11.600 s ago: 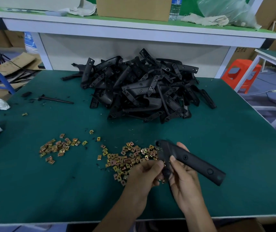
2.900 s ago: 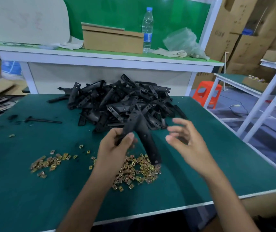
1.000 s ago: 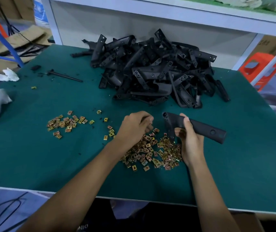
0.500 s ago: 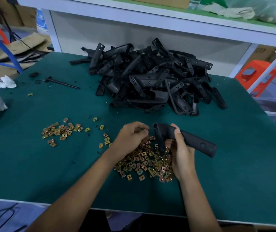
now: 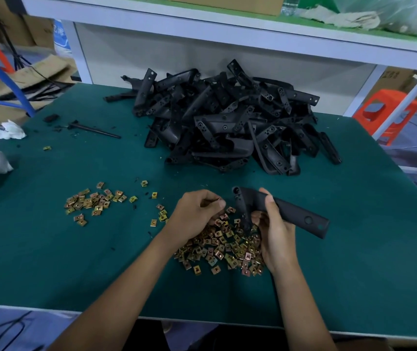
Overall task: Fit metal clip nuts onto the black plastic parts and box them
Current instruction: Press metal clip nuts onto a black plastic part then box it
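The right hand [image 5: 275, 231] grips a black plastic part [image 5: 296, 215] just above the heap of clip nuts [image 5: 217, 249] on the green table [image 5: 354, 262]. The left hand [image 5: 194, 214] curls its fingers beside the part's end; whether it pinches a nut I cannot tell.

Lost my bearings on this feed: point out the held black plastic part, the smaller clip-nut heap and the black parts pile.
held black plastic part [image 5: 294, 213], head view, middle of its long free end.
smaller clip-nut heap [image 5: 93, 202], head view, centre of the heap.
black parts pile [image 5: 227, 122], head view, centre of the pile.
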Demonstrator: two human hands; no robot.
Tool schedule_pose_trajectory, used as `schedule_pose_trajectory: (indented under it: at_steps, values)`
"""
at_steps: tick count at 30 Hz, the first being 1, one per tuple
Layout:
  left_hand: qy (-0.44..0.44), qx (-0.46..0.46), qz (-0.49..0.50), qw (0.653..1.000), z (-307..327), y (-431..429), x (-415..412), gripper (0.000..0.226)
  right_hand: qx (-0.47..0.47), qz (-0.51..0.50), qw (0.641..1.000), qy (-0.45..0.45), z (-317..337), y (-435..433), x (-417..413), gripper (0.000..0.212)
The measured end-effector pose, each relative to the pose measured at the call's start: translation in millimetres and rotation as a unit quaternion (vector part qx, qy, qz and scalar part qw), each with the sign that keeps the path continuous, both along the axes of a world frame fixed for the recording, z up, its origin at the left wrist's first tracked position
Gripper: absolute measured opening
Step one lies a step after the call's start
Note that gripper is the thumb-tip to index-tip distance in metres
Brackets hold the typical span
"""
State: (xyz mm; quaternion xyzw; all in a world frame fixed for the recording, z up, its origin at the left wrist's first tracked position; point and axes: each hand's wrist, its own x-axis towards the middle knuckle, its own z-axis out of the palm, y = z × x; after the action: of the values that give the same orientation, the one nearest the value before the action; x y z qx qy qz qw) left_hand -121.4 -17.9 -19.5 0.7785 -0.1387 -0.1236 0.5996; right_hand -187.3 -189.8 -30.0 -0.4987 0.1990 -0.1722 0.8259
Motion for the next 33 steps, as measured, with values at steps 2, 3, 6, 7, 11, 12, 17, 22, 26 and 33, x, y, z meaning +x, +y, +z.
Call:
schedule_pose_trajectory:
  at_steps: [2,3,6,7,11,12,17,22,26,33]
  values:
    - [-0.012,0.006,-0.011,1.000,2,1,-1,0.009,0.002,0.000,1.000,0.003,1,1,0,0.025]
    - [-0.015,0.009,-0.013,1.000,2,2,-1,0.010,0.004,0.000,1.000,0.004,2,1,-1,0.025]
    - [-0.009,-0.009,-0.005,1.000,2,2,-1,0.012,0.013,-0.003,1.000,0.003,2,1,-1,0.028]
    - [-0.002,-0.020,-0.003,1.000,3,3,0,0.011,0.014,-0.004,1.000,0.005,2,1,-1,0.028]
    - [0.018,-0.038,-0.002,0.999,5,5,2,0.010,0.019,-0.002,1.000,0.004,2,1,0,0.029]
    - [0.024,-0.044,-0.001,0.999,5,5,3,0.010,0.022,-0.001,1.000,0.001,2,1,0,0.029]
    - [0.007,-0.039,0.011,0.999,5,10,6,0.021,0.025,-0.004,1.000,-0.001,2,1,-1,0.028]
    - [-0.020,-0.029,0.023,0.999,15,33,16,0.030,0.013,-0.006,1.000,0.007,4,2,-2,0.025]
    - [-0.049,0.067,0.053,0.995,21,52,22,0.038,0.017,-0.008,1.000,0.000,4,1,-2,0.024]
    - [0.066,-0.074,0.048,0.994,18,37,7,0.007,0.017,-0.011,1.000,-0.003,3,2,-1,0.027]
